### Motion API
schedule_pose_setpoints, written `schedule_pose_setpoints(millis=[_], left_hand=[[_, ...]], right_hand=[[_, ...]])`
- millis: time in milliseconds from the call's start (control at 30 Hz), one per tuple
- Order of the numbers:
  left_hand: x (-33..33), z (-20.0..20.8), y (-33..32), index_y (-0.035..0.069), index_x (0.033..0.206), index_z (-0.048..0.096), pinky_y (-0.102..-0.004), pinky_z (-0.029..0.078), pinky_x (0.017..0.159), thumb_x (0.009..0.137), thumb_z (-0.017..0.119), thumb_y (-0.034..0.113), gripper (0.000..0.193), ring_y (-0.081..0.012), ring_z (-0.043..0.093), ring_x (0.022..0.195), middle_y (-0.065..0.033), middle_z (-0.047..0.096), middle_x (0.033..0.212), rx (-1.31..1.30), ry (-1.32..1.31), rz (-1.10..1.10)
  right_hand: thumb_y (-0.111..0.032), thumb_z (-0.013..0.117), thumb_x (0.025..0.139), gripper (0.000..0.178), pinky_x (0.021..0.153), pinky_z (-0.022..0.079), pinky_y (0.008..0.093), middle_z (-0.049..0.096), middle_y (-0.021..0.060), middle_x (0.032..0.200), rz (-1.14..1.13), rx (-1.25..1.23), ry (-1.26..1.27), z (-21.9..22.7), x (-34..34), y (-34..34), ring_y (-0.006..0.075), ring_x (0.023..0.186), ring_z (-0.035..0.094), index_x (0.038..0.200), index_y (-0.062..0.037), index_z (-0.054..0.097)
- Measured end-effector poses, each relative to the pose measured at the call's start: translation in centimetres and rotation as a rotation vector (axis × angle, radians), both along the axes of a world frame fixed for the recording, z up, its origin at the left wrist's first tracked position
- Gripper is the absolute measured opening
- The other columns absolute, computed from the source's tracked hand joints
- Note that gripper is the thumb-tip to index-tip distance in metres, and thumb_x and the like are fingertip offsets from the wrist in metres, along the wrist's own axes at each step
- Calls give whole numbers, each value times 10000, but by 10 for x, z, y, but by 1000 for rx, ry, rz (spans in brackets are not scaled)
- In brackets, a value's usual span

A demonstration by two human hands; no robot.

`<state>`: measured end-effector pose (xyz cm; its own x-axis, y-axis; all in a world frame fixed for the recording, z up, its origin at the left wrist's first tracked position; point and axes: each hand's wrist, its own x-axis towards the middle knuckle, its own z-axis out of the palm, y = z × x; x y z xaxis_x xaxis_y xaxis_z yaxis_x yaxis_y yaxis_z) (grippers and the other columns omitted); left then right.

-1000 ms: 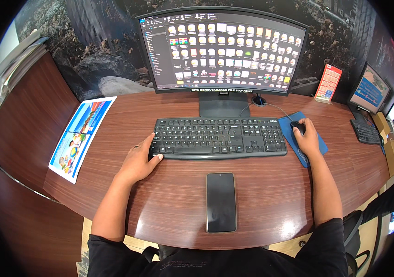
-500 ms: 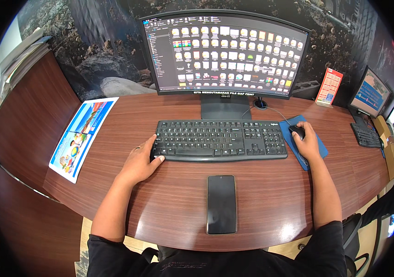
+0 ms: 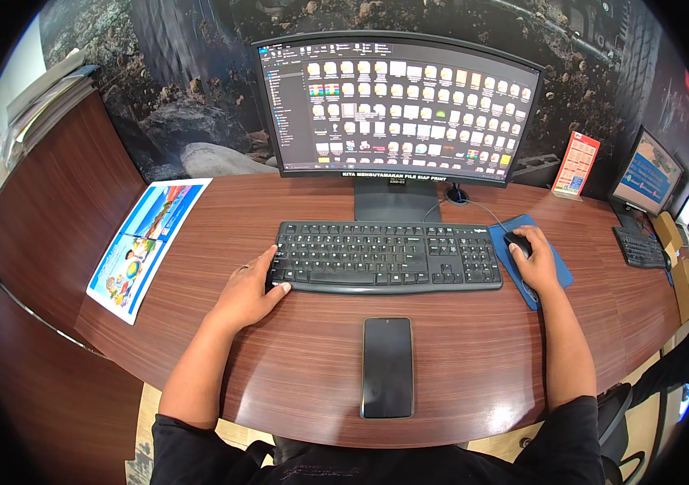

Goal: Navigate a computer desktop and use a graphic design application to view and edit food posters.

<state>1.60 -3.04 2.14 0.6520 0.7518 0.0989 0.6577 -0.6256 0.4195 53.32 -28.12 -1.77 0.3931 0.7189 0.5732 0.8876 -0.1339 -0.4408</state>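
Note:
My left hand (image 3: pixel 246 294) rests at the left end of a black keyboard (image 3: pixel 356 259), thumb spread along the front corner and the other fingers by the side edge. Over a black computer mouse (image 3: pixel 514 242) lies my right hand (image 3: pixel 539 263), fingers curved round it and covering part of it. The mouse is on a blue mouse pad (image 3: pixel 560 276) to the right of the keyboard. Behind the keyboard stands a curved monitor (image 3: pixel 284 145) showing rows of file icons. A dark-screened smartphone (image 3: pixel 388 368) lies face up between my forearms.
Printed colour sheets (image 3: pixel 149 242) lie at the left, beside a brown wooden partition (image 3: pixel 61 162) topped with stacked papers (image 3: pixel 49 101). A red and white card stand (image 3: pixel 577 164) is at the back right. Further right are a second monitor (image 3: pixel 647 174) and keyboard (image 3: pixel 642 246).
The view has tipped slightly, so the desk and everything on it sit lower in the picture. Both hands keep their places at the keyboard and on the mouse.

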Motion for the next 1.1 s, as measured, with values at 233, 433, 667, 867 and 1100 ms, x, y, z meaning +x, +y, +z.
schedule_pose_setpoints(millis=[233, 433, 667, 867, 1100], left_hand=[[-4, 0, -2, -5, 1596, 372, -485, 466, 1099, 954, 739, 298, 799, -460, 601, 1291, -342, 607, 1396, -23, -1, -1], [35, 1, -18, 15, 1533, 469, -508, 362, 1211, 936, 742, 233, 692, -440, 445, 1475, -273, 505, 1553, 488, -112, -119], [165, 18, -69, 31, 1371, 650, -556, 306, 1243, 1033, 604, 275, 420, -341, 472, 1468, -146, 597, 1496, 433, -2, -662], [227, 13, -78, 39, 1452, 581, -558, 292, 1247, 1059, 571, 325, 486, -356, 484, 1451, -195, 616, 1459, 361, 113, -582], [167, 13, -66, 34, 1478, 522, -552, 310, 1233, 1005, 666, 321, 571, -368, 471, 1465, -182, 587, 1478, 394, -142, -586]], right_hand=[[-107, 748, 887, 308, 1032, 514, 416, 665, 182, 1260, -25, -21, -18, -4, -1, 0, 373, 1204, 644, 1175, -16, 690], [-113, 749, 889, 323, 1008, 523, 415, 670, 166, 1236, -17, -3, 4, -1, 6, -7, 367, 1171, 654, 1193, -28, 684], [-184, 739, 911, 332, 999, 524, 429, 670, 156, 1232, -19, 1, 51, 3, -1, 0, 367, 1174, 650, 1204, -37, 687], [-171, 738, 905, 337, 1006, 521, 434, 664, 166, 1242, 17, 23, 54, 2, -4, -4, 372, 1178, 649, 1207, -30, 686], [-128, 735, 898, 295, 975, 532, 424, 671, 166, 1228, -73, 71, 63, 2, -2, -5, 372, 1139, 662, 1167, -19, 680]])
